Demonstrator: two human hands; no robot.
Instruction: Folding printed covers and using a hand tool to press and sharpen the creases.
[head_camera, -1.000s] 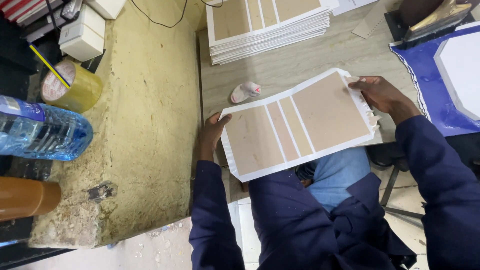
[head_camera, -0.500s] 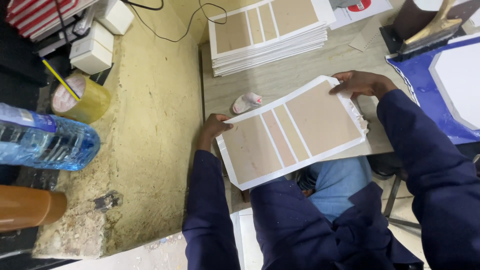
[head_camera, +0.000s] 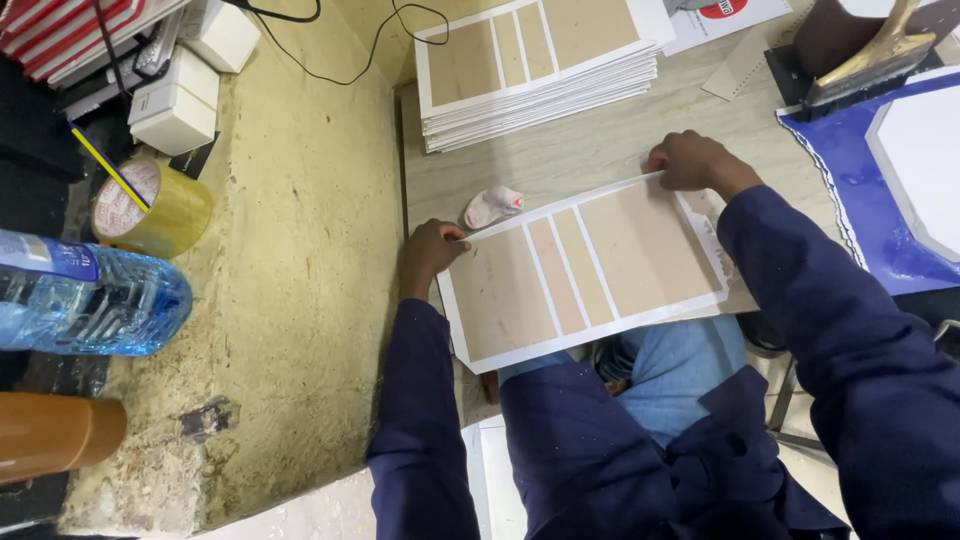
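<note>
Both hands (head_camera: 430, 252) gripping sheet (head_camera: 585, 268), fingertips hidden

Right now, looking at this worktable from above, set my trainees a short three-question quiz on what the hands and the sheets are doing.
1. True or false: both hands grip the far edge of the white sheet with tan panels.
2. Multiple choice: where is the stack of similar sheets? A) beyond the held sheet on the table B) on the person's lap C) under the water bottle
3. Short answer: what small object lies on the table just beyond the left hand?

Key
1. True; the right hand holds the far right corner, the left hand the far left.
2. A
3. A small pink and white object; what it is cannot be told.
</note>
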